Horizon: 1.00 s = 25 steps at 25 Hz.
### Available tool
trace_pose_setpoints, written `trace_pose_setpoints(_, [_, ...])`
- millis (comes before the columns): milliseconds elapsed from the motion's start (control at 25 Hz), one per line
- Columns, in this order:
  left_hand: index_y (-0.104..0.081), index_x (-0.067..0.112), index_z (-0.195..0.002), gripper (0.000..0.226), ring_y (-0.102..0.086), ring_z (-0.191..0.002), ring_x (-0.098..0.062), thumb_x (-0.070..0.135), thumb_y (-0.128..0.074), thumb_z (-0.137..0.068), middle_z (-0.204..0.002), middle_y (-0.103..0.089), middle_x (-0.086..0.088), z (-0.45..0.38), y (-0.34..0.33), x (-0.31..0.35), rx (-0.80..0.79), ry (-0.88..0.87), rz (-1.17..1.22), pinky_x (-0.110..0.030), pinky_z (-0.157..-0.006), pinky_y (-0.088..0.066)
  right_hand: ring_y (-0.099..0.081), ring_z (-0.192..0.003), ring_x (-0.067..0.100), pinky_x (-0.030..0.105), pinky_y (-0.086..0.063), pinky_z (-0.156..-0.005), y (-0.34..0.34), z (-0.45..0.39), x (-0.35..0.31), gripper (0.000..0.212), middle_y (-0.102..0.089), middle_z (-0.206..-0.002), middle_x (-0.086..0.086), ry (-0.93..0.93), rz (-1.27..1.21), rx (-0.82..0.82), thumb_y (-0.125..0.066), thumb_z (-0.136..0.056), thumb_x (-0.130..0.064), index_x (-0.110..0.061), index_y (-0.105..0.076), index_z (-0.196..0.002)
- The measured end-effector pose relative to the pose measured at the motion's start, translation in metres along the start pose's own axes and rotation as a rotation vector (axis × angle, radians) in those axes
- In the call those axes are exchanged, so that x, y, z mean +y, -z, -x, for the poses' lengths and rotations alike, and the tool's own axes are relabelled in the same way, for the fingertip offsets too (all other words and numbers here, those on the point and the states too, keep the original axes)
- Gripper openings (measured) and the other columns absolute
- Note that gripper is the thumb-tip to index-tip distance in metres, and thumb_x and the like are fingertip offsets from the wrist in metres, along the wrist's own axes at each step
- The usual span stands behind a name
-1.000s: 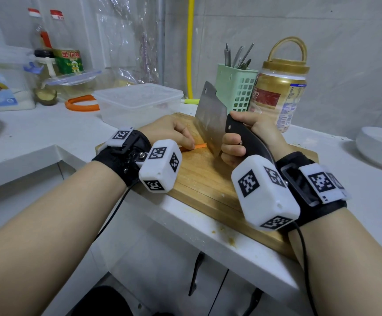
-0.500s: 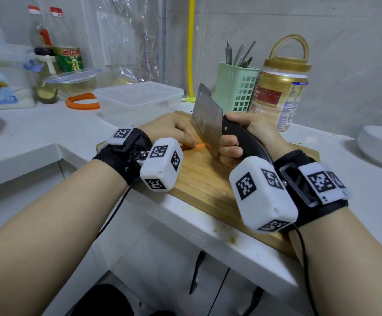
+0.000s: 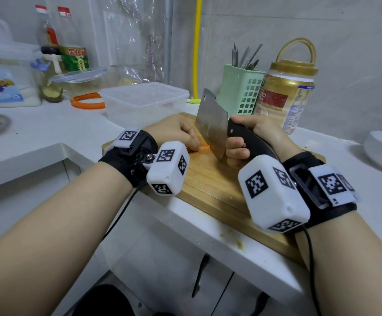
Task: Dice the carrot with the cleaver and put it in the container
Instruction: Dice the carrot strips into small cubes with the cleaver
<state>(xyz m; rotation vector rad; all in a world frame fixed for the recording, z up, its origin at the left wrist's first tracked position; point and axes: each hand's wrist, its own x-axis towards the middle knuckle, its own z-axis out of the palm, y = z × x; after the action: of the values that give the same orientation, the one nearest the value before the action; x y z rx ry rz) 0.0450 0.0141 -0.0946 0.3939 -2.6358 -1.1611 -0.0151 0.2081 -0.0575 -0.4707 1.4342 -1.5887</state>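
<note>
Head view: a wooden cutting board [image 3: 210, 185] lies on the white surface [image 3: 48, 133], and both hands work over it. The left hand [image 3: 174, 133] has its fingers curled down over the carrot [image 3: 205, 147], pinning it to the board; only a short orange stub shows, poking out from under the fingertips toward the blade. The right hand [image 3: 251, 142] has its fingers wrapped tight round the black handle of the cleaver [image 3: 211, 124], whose blade stands nearly upright with its lower edge on or just above the board, right beside the exposed carrot end. Whether the edge is already through the carrot cannot be told. The clear plastic container [image 3: 144, 103] sits just beyond the board's far left corner, open at the top and, as far as its cloudy walls show, without carrot in it.

The carrot should be stiff and light, likely to roll or skid on the damp wood, so holding it from above with knuckles forward and fingertips tucked back seems the safe grip. With so little left, the holding fingers are very near the blade. The cleaver looks heavy and broad, so its weight should do most of the cutting. The flat blade could later scoop the dice toward the container.
</note>
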Motion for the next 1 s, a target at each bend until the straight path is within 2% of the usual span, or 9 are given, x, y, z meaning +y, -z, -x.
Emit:
trace_pose_setpoints(160, [-0.076, 0.010, -0.081, 0.007, -0.059, -0.069, 0.008, 0.014, -0.080, -0.077, -0.081, -0.072, 0.005, 0.0012, 0.0000, -0.0009, -0.010, -0.021, 0.042, -0.005, -0.063, -0.044, -0.034, -0.029, 0.012, 0.023, -0.018, -0.052, 0.0037, 0.0022, 0.0005, 0.040, -0.037, -0.043, 0.000, 0.018, -0.053, -0.005, -0.037, -0.099, -0.035, -0.012, -0.041, -0.065])
trace_pose_setpoints(280, [-0.077, 0.009, -0.084, 0.012, -0.060, -0.069, 0.011, 0.017, -0.081, -0.076, -0.082, -0.072, 0.008, 0.0015, 0.0002, -0.0015, -0.004, -0.017, 0.073, -0.002, -0.062, -0.044, -0.034, -0.029, 0.012, 0.019, -0.026, -0.043, 0.0059, 0.0037, 0.0008, 0.042, -0.036, -0.043, 0.000, 0.026, -0.087, -0.015, -0.036, -0.098, -0.035, -0.011, -0.042, -0.064])
trace_pose_setpoints(400, [-0.077, 0.012, -0.082, 0.010, -0.060, -0.070, 0.010, 0.018, -0.082, -0.075, -0.081, -0.072, 0.008, 0.0018, -0.0001, -0.0015, -0.002, -0.011, 0.077, -0.003, -0.065, -0.044, -0.033, -0.030, 0.012, 0.017, -0.028, -0.042, 0.0069, 0.0047, 0.0009, 0.040, -0.036, -0.043, -0.001, 0.040, -0.119, -0.022, -0.036, -0.098, -0.036, -0.012, -0.040, -0.067])
trace_pose_setpoints(680, [-0.077, 0.018, -0.078, 0.006, -0.061, -0.078, -0.001, 0.020, -0.082, -0.075, -0.089, -0.074, -0.002, 0.0026, -0.0004, -0.0026, -0.006, -0.007, 0.081, -0.010, -0.070, -0.046, -0.034, -0.030, 0.013, 0.024, -0.022, -0.050, 0.0047, 0.0037, 0.0017, 0.040, -0.037, -0.043, -0.001, 0.031, -0.084, -0.031, -0.035, -0.098, -0.037, -0.012, -0.037, -0.068])
trace_pose_setpoints(760, [-0.077, 0.017, -0.080, 0.007, -0.061, -0.075, 0.003, 0.020, -0.082, -0.075, -0.086, -0.074, 0.001, 0.0028, -0.0001, -0.0024, -0.011, -0.006, 0.083, -0.008, -0.068, -0.046, -0.034, -0.030, 0.013, 0.024, -0.018, -0.054, 0.0053, 0.0035, 0.0013, 0.039, -0.037, -0.043, 0.000, 0.027, -0.087, -0.029, -0.036, -0.098, -0.037, -0.012, -0.038, -0.068])
trace_pose_setpoints(1000, [-0.076, 0.008, -0.086, 0.005, -0.059, -0.066, 0.013, 0.011, -0.075, -0.081, -0.066, -0.069, 0.022, 0.0035, -0.0001, 0.0024, -0.028, -0.021, 0.036, -0.002, -0.062, -0.044, -0.032, -0.030, 0.013, 0.025, -0.017, -0.051, 0.0014, 0.0031, 0.0008, 0.038, -0.036, -0.043, 0.000, 0.005, -0.004, -0.013, -0.036, -0.099, -0.037, -0.013, -0.040, -0.069])
